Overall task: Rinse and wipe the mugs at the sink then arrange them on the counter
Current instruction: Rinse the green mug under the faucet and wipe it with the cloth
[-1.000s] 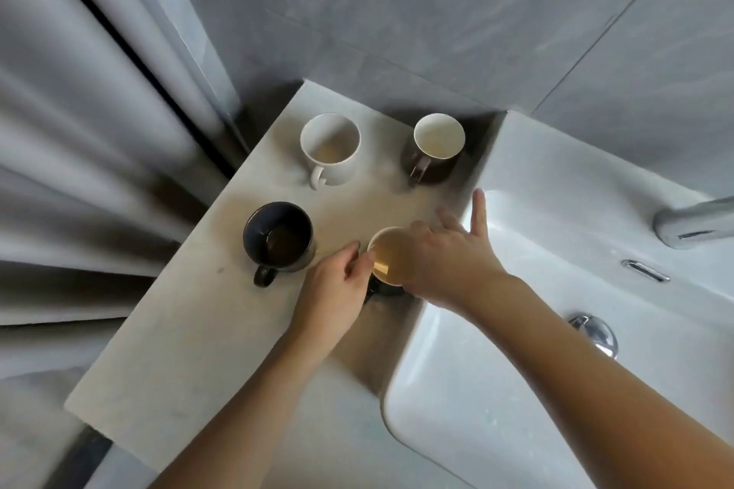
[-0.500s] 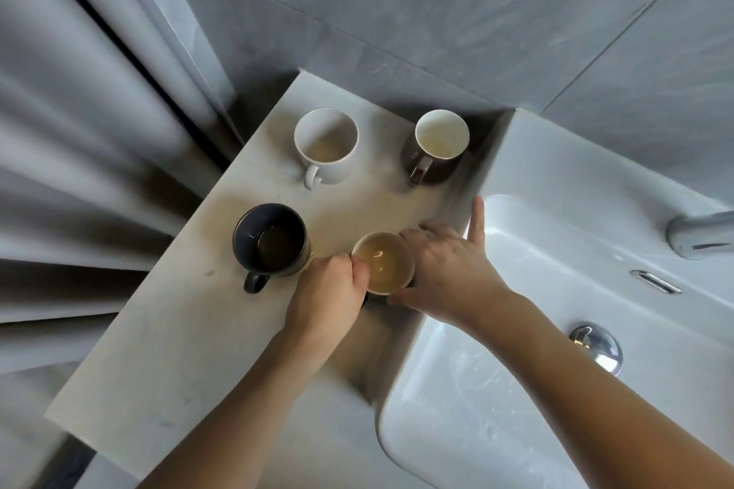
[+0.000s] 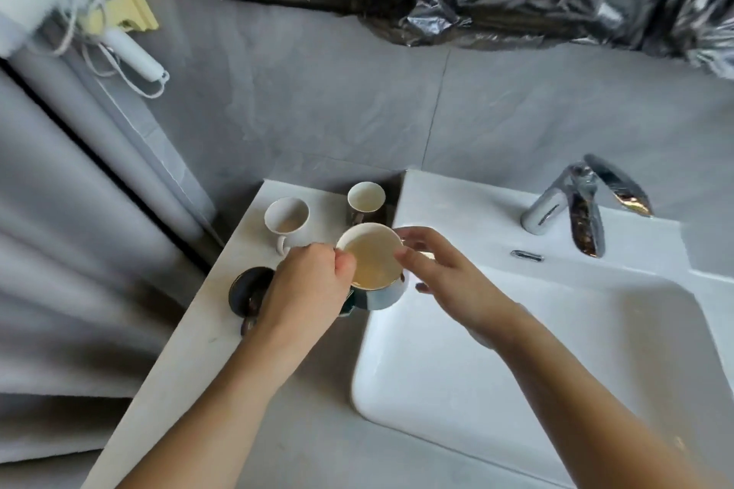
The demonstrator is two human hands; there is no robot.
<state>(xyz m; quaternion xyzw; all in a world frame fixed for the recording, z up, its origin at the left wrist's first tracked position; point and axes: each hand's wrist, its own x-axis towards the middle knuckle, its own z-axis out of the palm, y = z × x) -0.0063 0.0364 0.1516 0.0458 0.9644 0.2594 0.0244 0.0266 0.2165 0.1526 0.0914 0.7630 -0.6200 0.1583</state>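
We see the left hand (image 3: 306, 286) gripping a dark mug (image 3: 373, 266) with a pale inside, lifted and tilted at the edge between the tabletop (image 3: 190, 361) and the white sink (image 3: 556, 349). The right hand (image 3: 449, 274) is loosely open, its fingers touching the mug's right rim. A white mug (image 3: 286, 219) and a brown mug (image 3: 366, 202) stand far on the tabletop; a black mug (image 3: 250, 290) sits partly hidden behind the left hand. A chrome tap (image 3: 572, 206) rises far right.

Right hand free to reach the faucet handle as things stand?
Probably yes. The right hand only lightly touches the mug that the left hand holds; nothing stands over the sink before the faucet handle.
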